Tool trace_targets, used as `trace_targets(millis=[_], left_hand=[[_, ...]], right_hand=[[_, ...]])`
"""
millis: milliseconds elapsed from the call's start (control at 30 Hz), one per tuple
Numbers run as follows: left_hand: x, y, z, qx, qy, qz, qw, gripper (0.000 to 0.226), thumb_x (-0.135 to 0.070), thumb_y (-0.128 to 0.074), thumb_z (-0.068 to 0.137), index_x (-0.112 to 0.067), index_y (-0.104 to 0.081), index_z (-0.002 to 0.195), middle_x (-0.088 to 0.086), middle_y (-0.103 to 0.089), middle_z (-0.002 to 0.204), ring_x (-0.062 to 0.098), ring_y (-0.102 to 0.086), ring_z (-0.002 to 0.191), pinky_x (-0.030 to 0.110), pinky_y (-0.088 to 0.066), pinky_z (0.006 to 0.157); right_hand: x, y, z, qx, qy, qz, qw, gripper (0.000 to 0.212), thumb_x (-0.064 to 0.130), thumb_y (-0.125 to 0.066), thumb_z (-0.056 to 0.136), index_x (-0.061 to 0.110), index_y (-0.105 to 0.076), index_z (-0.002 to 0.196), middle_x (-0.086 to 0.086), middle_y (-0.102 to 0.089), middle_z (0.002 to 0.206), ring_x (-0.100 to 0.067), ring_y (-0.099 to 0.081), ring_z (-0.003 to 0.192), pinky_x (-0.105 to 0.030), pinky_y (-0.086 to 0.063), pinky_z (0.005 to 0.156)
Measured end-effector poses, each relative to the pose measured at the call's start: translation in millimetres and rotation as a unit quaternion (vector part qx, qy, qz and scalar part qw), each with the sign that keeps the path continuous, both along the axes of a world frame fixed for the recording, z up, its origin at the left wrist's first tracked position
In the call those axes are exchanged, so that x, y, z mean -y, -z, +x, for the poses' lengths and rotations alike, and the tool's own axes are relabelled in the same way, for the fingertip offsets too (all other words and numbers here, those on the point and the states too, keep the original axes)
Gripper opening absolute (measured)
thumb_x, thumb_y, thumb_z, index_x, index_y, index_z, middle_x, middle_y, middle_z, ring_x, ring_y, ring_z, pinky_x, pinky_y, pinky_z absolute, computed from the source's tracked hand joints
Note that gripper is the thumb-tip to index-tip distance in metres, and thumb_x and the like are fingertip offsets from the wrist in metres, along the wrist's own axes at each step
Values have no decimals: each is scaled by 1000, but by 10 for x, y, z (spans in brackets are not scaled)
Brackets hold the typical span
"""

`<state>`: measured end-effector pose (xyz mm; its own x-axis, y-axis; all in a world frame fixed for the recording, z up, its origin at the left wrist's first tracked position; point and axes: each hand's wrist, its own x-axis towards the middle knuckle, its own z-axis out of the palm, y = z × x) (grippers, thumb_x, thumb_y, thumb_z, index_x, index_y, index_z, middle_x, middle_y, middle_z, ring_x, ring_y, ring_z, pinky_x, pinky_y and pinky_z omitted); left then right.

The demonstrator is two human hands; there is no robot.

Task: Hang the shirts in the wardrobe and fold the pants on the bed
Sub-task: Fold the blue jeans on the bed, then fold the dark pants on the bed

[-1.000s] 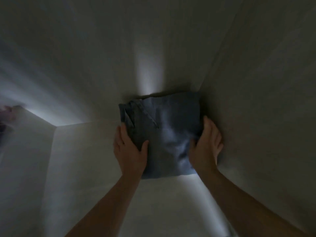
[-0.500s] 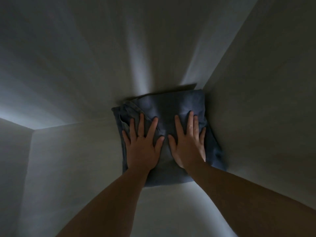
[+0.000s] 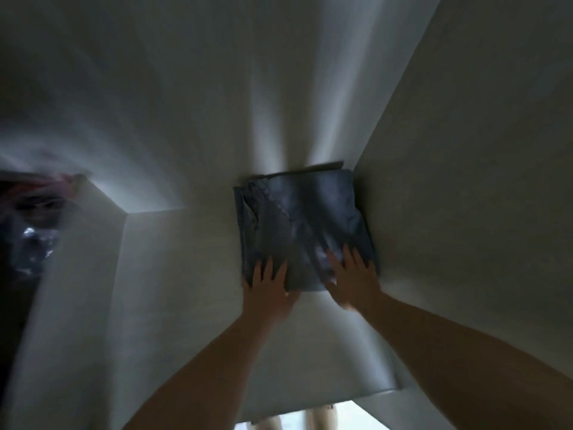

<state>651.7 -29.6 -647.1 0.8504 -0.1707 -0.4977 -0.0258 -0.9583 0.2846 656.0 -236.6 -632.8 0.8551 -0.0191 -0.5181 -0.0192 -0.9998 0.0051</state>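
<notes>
Pale wardrobe panels [image 3: 155, 88] are enclosing a dim shelf [image 3: 179, 290], with blurred dark clothing [image 3: 34, 218] showing at far left. The left hand [image 3: 268, 293] is lying flat, fingers straight and spread, on the near edge of the folded blue jeans [image 3: 297, 225], grasping nothing. The right hand [image 3: 353, 280] is pressing there likewise, open-palmed. The jeans are sitting in the shelf's back right corner against the side wall [image 3: 465, 212].
</notes>
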Motion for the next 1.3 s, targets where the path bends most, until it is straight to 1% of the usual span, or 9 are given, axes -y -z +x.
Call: trace_targets(millis=[100, 200, 500, 767, 933, 1033, 1133, 1233, 1300], left_hand=[[-14, -91, -581, -66, -21, -30, 997, 80, -61, -46, 97, -36, -5, 161, -5, 12, 169, 23, 10, 156, 57, -12, 123], [-30, -352, -865, -107, -51, -82, 990, 75, -59, -46, 99, -36, -11, 160, -2, 1, 170, 26, -1, 156, 54, -14, 123], [-332, -1320, -1828, 119, -114, -148, 975, 68, -62, -43, 98, -40, -21, 158, -2, -10, 169, 24, -4, 155, 46, -13, 124], [-283, -1668, -3014, 173, -192, -135, 957, 67, -59, -47, 98, -39, -25, 157, -4, -14, 169, 23, -6, 155, 48, -18, 123], [-94, -1700, -3899, 219, -280, -144, 923, 61, -51, -55, 98, -32, -37, 154, -1, -27, 165, 26, -16, 153, 45, -20, 123], [70, -1679, -4505, 249, -326, -140, 901, 56, -49, -54, 99, -32, -42, 151, -7, -33, 161, 19, -21, 150, 38, -21, 123], [283, -1686, -5097, 262, -389, -132, 873, 51, -49, -51, 99, -35, -44, 147, -14, -36, 156, 9, -21, 147, 31, -21, 121], [445, -1746, -5650, 267, -437, -103, 853, 46, -41, -55, 98, -33, -50, 143, -17, -42, 150, 4, -25, 142, 34, -30, 120], [480, -1830, -5983, 275, -470, -79, 835, 44, -35, -59, 97, -33, -53, 141, -17, -44, 148, 5, -26, 142, 37, -35, 117]], right_hand=[[96, -125, -507, -56, -16, -12, 998, 73, 61, -29, 101, 37, 10, 158, -2, 17, 168, -27, 10, 155, -59, -1, 122], [73, -355, -851, -51, 3, 6, 999, 69, 62, -26, 102, 40, 6, 159, 4, 12, 168, -24, 8, 155, -58, 1, 121], [-164, -1266, -1782, 89, -5, 141, 986, 66, 59, -36, 101, 38, -11, 159, 10, -2, 168, -22, -3, 155, -55, -7, 122], [-56, -1840, -2527, 133, -64, 342, 928, 66, 36, -56, 100, 25, -25, 157, -6, -34, 160, -27, -31, 147, -48, -27, 118], [108, -1923, -3060, 73, -133, 431, 890, 57, 33, -56, 100, 43, -29, 149, 9, -46, 146, -7, -41, 135, -27, -32, 110], [164, -1884, -3367, 0, -163, 450, 878, 51, 49, -49, 100, 61, -25, 143, 26, -41, 148, -2, -42, 135, -32, -42, 106], [146, -1837, -3659, -52, -190, 473, 859, 48, 53, -46, 99, 62, -28, 143, 32, -45, 143, 4, -44, 132, -20, -42, 98], [81, -1810, -3963, -95, -203, 491, 842, 46, 47, -51, 99, 70, -30, 133, 41, -48, 129, 15, -47, 123, -26, -42, 101], [0, -1801, -4163, -124, -220, 487, 836, 45, 46, -51, 100, 66, -33, 136, 39, -49, 129, 9, -52, 119, -38, -51, 98]])
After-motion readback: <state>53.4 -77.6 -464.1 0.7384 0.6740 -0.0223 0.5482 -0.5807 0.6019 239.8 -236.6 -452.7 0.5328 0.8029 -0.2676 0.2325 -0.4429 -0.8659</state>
